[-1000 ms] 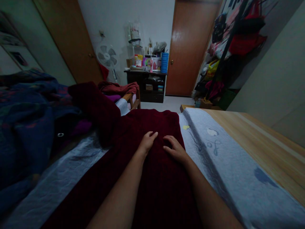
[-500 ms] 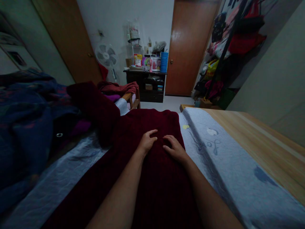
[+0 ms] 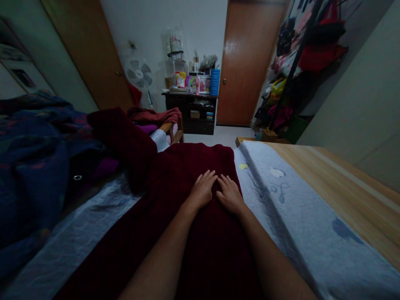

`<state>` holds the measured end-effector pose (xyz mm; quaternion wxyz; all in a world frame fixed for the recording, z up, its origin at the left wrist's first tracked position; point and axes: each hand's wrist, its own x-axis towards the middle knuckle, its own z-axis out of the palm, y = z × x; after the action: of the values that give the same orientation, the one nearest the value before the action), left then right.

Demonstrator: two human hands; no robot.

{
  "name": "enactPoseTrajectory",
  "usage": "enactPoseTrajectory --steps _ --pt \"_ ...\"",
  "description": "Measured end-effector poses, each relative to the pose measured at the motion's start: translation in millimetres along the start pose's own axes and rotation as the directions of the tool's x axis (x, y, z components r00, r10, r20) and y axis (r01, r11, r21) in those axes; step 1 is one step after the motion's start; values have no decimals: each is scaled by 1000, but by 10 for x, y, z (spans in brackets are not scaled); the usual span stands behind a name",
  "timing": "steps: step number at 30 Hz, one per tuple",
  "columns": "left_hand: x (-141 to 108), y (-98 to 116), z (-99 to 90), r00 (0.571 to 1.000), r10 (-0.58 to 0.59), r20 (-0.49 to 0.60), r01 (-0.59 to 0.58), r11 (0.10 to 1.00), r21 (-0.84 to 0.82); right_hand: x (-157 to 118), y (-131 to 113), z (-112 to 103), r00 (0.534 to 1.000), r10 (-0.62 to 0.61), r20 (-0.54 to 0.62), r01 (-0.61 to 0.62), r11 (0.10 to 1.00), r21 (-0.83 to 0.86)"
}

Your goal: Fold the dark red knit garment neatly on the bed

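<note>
A dark red garment (image 3: 193, 160), apparently a knitted or fleece piece, lies spread out in front of me on the bed. Its sleeve (image 3: 123, 139) reaches off to the left, toward a pile of clothes. My left hand (image 3: 202, 189) rests palm down on the cloth with its fingers stretched out. Close beside it, my right hand (image 3: 230, 192) also lies flat on the garment, fingers extended. The fingertips of the two hands almost meet. Neither hand holds anything.
Rumpled blue clothes (image 3: 34, 166) are heaped at the left. The pale bedsheet (image 3: 281, 208) shows on the right, beside a wooden board (image 3: 343, 179). Farther back stand a fan (image 3: 140, 74), a dark cabinet (image 3: 175, 112) and a door (image 3: 250, 62); bags hang at the right.
My left hand has turned from thumb-up to palm down and moved slightly right. My right hand has flattened and its fingers have straightened on the garment.
</note>
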<state>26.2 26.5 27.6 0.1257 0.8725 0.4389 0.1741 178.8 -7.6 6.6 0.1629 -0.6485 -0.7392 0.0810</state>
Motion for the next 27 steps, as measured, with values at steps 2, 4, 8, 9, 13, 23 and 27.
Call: enactPoseTrajectory --steps 2,4,8,9,13,23,27 --pt "18 -44 48 994 -21 104 29 997 -71 12 48 18 1000 -12 -14 12 999 31" --pt "23 -66 86 989 -63 132 75 993 -87 22 98 44 999 -12 -47 15 998 61" --pt "4 -21 130 984 -128 124 135 990 -47 57 175 79 994 33 -100 -27 998 63" --pt "-1 -4 140 983 -140 121 145 989 -32 77 190 79 994 47 -101 -42 998 55" --pt "-15 26 179 981 -162 106 161 987 21 229 250 52 993 93 -76 -92 996 15" --pt "-36 58 175 979 -169 114 165 985 45 878 333 22 983 158 -94 -165 983 -75" --pt "-40 65 181 978 -173 114 170 985 34 1091 338 40 979 151 -136 -164 983 -85"
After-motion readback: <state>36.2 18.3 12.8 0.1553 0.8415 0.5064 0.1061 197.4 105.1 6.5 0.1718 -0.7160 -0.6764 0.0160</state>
